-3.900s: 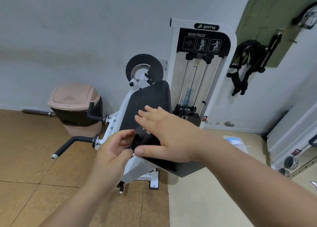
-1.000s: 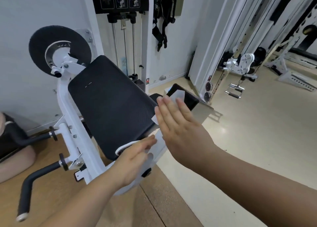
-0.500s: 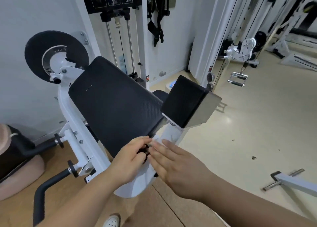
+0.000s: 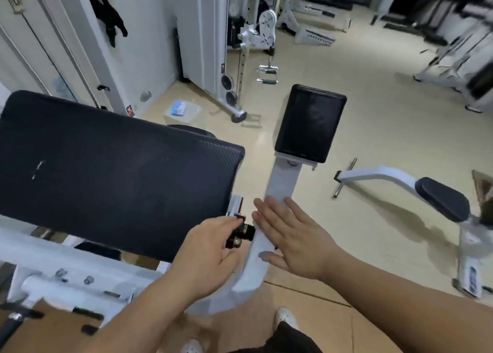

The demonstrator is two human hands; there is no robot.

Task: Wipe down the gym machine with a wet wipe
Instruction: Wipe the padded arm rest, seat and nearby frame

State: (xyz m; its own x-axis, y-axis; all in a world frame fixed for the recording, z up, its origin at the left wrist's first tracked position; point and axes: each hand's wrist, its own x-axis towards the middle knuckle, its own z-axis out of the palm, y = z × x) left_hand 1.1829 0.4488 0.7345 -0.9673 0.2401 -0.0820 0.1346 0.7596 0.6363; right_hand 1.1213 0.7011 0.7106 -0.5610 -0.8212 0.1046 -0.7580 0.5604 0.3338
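gym machine [image 4: 80, 271]: fills the left and middle of the shot, white frame with black cushions, a bit motion-blurred low down
big pad [image 4: 114, 171]: wide black cushion, tilted, sitting on top of the frame; I'm using it as the reference for everything else
post [image 4: 282, 182]: white arm just right of the big pad, curving up from the frame base
small pad [image 4: 310, 123]: black rectangular cushion on top of the post, up and to the right of the big pad
knob [image 4: 240, 235]: small black one at the big pad's lower right corner, between pad and post
left hand [image 4: 213, 248]: right under the big pad's lower right corner, fingers and thumb curled round the knob, pinching it
right hand [image 4: 290, 235]: just right of the big pad, laid flat on the post, fingers straight and only slightly spread, thumb out to the side
wet wipe: honestly can't tell it apart from the white post around the right hand
plastic box [image 4: 182, 110]: clear, something blue inside, on the floor beyond the big pad's far right corner
cable handle [image 4: 268, 74]: hanging well beyond the big pad, further back than the box
bench [image 4: 440, 195]: low white one with a black cushion, well to the right of the big pad, past the post
shoes [image 4: 286, 318]: white, on the floor below the big pad's right end, near the bottom edge
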